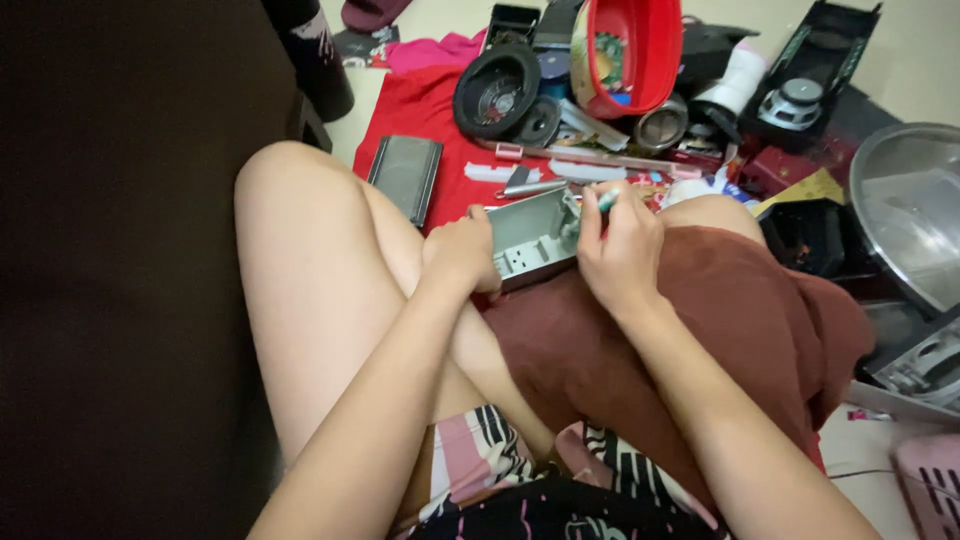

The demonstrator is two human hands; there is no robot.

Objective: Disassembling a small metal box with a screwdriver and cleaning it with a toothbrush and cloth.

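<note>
Big brown cushion [700,330] sits on the lap, and the grey metal box [533,238] rests on its far left edge, open side up. Looks like thin sheet metal, so stiff and light, probably sharp along the edges; best held by the outer walls. Left hand [462,250] has its fingers wrapped shut around the box's left end, wrist bent in. Right hand [622,250] pinches a small green-tipped tool [606,200] at the box's far right corner.
</note>
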